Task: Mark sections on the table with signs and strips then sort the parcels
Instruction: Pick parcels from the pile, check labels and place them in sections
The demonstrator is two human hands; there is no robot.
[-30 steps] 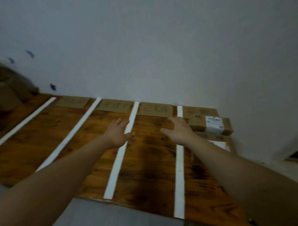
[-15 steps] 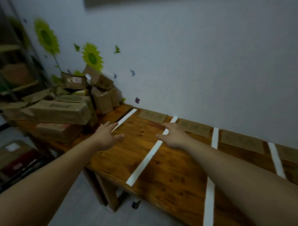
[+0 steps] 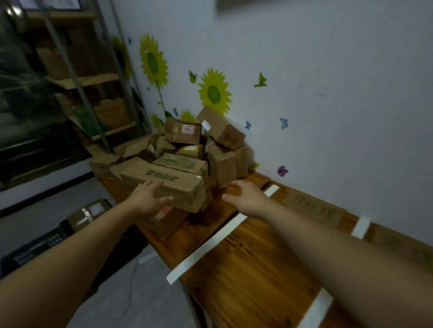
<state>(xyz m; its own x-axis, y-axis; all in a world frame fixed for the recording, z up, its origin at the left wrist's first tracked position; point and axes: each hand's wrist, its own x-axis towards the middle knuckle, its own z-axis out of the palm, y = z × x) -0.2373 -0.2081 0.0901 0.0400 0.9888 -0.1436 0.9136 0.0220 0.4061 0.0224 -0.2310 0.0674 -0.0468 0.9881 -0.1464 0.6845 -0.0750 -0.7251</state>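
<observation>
Long parcel (image 3: 168,180) fronts pile at bench (image 3: 255,275) left end. Left hand (image 3: 148,202) fingers spread at its near face; right hand (image 3: 246,196) relaxed, spread, near its right end. Best: clasp both ends, lift level, spare neighbours.

Left hand (image 3: 148,202) at a long parcel's (image 3: 180,186) near face, right hand (image 3: 246,196) spread beside it, over the table (image 3: 255,275).
</observation>
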